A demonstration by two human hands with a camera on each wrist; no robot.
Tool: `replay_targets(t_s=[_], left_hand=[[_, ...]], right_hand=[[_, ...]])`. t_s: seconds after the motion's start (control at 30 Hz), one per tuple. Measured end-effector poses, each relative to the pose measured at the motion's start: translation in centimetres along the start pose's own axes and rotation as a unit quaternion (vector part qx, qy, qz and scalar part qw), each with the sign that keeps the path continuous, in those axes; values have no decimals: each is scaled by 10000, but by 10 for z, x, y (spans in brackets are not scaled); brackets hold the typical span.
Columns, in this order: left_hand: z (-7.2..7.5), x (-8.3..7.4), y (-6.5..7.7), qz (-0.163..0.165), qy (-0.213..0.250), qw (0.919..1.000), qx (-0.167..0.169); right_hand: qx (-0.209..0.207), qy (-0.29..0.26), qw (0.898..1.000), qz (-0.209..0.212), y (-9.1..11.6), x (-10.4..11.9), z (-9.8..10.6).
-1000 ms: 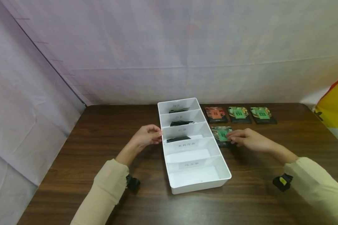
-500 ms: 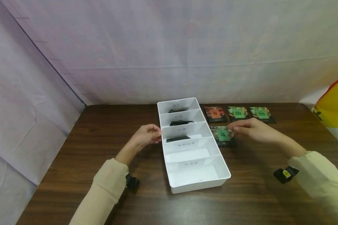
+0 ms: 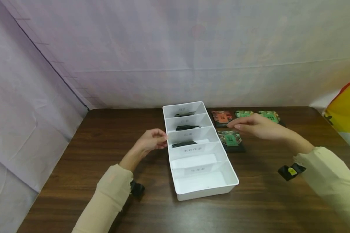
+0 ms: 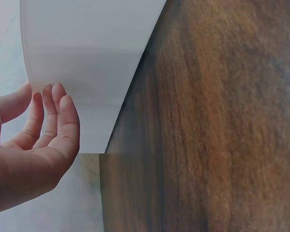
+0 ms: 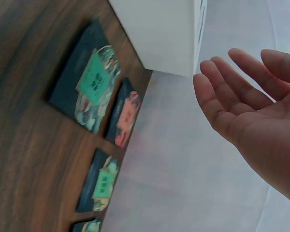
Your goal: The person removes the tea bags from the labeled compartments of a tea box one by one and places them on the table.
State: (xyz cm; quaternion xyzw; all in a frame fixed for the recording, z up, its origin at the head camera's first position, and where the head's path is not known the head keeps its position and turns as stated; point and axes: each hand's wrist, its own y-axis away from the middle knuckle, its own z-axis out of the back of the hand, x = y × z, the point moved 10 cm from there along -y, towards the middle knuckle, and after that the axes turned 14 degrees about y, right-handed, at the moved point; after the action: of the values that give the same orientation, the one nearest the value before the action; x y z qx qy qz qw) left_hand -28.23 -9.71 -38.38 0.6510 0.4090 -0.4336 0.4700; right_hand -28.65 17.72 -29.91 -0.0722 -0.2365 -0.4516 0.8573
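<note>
A white divided tray (image 3: 205,192) stands lengthwise on the table, its compartments marked with printed labels. My left hand (image 3: 151,140) pinches the tray's left rim between thumb and index finger; the other fingers curve beside the outer wall in the left wrist view. My right hand (image 3: 259,127) hovers above the flat packets with fingers extended, holding nothing. Below it, beside the tray, lies a black packet with a green label (image 3: 230,139). Behind are a red-labelled packet (image 3: 221,117) and two green-labelled packets, one (image 3: 244,114) partly hidden by the right hand and another (image 3: 269,116).
Dark packets lie in the three far compartments, including one (image 3: 184,144) in the middle. The brown wooden table (image 3: 110,129) ends at a pale cloth backdrop (image 3: 134,64). A yellow and red item (image 3: 345,106) stands at the right edge.
My right hand has lifted off the nearest green-labelled packet and moved up and forward over the back row. That packet stays on the table. The left hand remains at the tray rim.
</note>
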Motion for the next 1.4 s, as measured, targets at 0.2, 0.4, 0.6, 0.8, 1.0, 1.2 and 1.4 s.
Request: replay_targets(t_s=[0.2, 0.4, 0.6, 0.8, 1.0, 1.2, 1.4], left_hand=[[0, 0, 1, 4, 34, 10000, 7], [0, 0, 1, 10, 66, 10000, -2], [1, 0, 1, 44, 63, 10000, -51], [0, -1, 0, -13, 86, 10000, 14], [-1, -1, 0, -66, 116, 9999, 74], [0, 1, -1, -17, 106, 9999, 45], [0, 1, 0, 6, 73, 10000, 39]], right_hand=[[125, 66, 9996, 225, -8, 22, 2], [300, 108, 9970, 711, -19, 47, -3], [541, 160, 9896, 1325, -32, 71, -19], [932, 25, 9803, 1739, -38, 89, -44], [1084, -65, 9784, 1757, -44, 96, -64], [1100, 5, 9765, 1855, -46, 100, -72], [1121, 281, 9740, 1946, -49, 103, -77]])
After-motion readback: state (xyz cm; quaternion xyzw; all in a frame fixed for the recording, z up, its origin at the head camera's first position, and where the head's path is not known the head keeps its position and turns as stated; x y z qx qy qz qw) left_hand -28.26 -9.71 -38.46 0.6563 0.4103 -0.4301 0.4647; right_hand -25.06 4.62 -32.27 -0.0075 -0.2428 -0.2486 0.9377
